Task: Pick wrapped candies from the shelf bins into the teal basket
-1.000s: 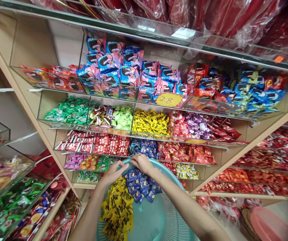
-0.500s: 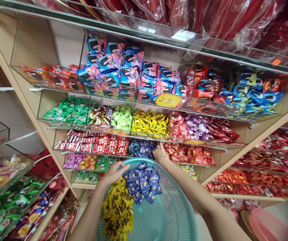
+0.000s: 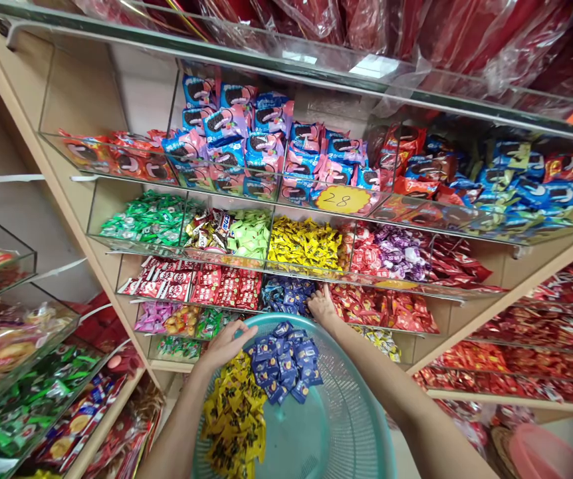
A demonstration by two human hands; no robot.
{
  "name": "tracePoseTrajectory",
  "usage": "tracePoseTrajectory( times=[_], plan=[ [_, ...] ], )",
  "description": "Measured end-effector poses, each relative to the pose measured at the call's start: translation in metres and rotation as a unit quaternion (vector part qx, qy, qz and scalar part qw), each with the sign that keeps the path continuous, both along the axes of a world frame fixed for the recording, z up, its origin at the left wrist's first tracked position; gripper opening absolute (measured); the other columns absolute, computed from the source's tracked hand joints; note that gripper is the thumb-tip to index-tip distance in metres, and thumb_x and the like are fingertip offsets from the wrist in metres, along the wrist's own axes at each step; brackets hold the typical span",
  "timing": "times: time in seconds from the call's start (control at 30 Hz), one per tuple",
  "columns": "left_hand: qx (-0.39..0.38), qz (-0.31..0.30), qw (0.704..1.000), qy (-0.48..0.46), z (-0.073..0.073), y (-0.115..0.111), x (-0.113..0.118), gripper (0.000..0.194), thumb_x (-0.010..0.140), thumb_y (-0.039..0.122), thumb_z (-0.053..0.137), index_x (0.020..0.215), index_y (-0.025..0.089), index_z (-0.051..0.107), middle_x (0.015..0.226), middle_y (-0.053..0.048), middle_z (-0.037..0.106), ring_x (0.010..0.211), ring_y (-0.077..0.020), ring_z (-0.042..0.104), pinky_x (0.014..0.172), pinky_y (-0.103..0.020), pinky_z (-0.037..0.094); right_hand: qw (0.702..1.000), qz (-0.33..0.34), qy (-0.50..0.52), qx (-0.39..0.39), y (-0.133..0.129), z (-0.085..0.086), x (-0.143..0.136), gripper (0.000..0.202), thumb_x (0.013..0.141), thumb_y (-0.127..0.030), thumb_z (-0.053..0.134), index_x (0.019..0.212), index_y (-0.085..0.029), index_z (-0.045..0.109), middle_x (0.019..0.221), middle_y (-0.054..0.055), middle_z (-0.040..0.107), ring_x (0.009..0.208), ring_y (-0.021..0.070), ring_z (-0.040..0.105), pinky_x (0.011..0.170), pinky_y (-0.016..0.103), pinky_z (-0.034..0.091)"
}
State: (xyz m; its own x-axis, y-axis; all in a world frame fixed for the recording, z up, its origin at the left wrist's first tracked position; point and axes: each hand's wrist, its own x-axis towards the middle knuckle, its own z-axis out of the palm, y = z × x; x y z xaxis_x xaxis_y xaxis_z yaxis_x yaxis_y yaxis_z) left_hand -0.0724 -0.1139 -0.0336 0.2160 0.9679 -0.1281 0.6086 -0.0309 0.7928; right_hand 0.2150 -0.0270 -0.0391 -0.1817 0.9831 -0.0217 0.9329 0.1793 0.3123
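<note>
A round teal plastic basket [image 3: 299, 432] with a perforated wall is right in front of me. Inside it, yellow-wrapped candies [image 3: 234, 419] lie on the left and dark-blue-wrapped candies [image 3: 286, 362] at the far side. My left hand [image 3: 227, 342] grips the basket's far left rim, thumb toward the inside. Beyond the basket, my right hand [image 3: 322, 306] reaches into a low shelf compartment, at the right edge of a pile of matching blue candies [image 3: 289, 295]. Its index finger points up while the other fingers curl in among the candies, their tips hidden.
Clear-fronted shelf bins hold green candies [image 3: 144, 219], yellow candies [image 3: 306, 243] and red packets [image 3: 361, 305] around my right hand. A shelf lip [image 3: 286, 271] runs just above it. Higher up are blue cookie packs [image 3: 227, 156] and a "28" price tag [image 3: 342, 199]. A pink basin [image 3: 540, 452] stands lower right.
The shelves have shifted slightly to the right in view as my head turned a little. Both hands and the basket keep nearly the same places; the candies in the basket look unchanged.
</note>
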Motion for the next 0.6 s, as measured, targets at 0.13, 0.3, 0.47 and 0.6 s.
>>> tracePoseTrajectory(
  times=[0.13,0.3,0.47,0.6],
  plan=[
    [0.007,-0.013,1.000,0.006,0.001,0.001,0.001,0.051,0.073,0.070,0.037,0.082,0.023,0.056,0.090,0.000,0.058,0.082,-0.0183,0.051,0.077,-0.028,0.039,1.000,0.005,-0.003,-0.001,0.000,-0.001,0.003,0.036,0.084,-0.007,0.037,0.101,-0.015,0.068,0.105,0.016,0.064,0.107,0.0281,0.047,0.104,0.055,0.001],
    [0.003,-0.016,1.000,-0.011,0.003,0.001,0.002,0.050,0.074,0.070,0.037,0.084,0.024,0.056,0.095,-0.001,0.058,0.088,-0.0200,0.052,0.079,-0.028,0.039,1.000,0.023,-0.014,-0.010,-0.003,0.002,0.007,0.032,0.081,-0.007,0.043,0.095,-0.014,0.071,0.105,0.018,0.063,0.107,0.0290,0.047,0.104,0.055,0.000],
    [0.003,-0.021,1.000,-0.016,0.001,0.002,0.002,0.050,0.074,0.069,0.038,0.085,0.024,0.056,0.098,-0.001,0.059,0.091,-0.0206,0.052,0.082,-0.028,0.039,0.999,0.035,-0.017,-0.006,-0.006,0.004,0.010,0.032,0.081,-0.007,0.043,0.094,-0.015,0.072,0.105,0.017,0.063,0.105,0.0280,0.047,0.105,0.054,0.002],
    [0.000,-0.017,1.000,-0.015,0.001,0.003,0.002,0.048,0.074,0.068,0.039,0.084,0.025,0.056,0.098,0.000,0.059,0.091,-0.0201,0.052,0.080,-0.027,0.038,0.999,0.051,-0.019,0.002,-0.009,0.010,0.013,0.035,0.082,-0.005,0.040,0.092,-0.017,0.071,0.102,0.015,0.063,0.103,0.0268,0.046,0.105,0.051,0.006]
  ],
)
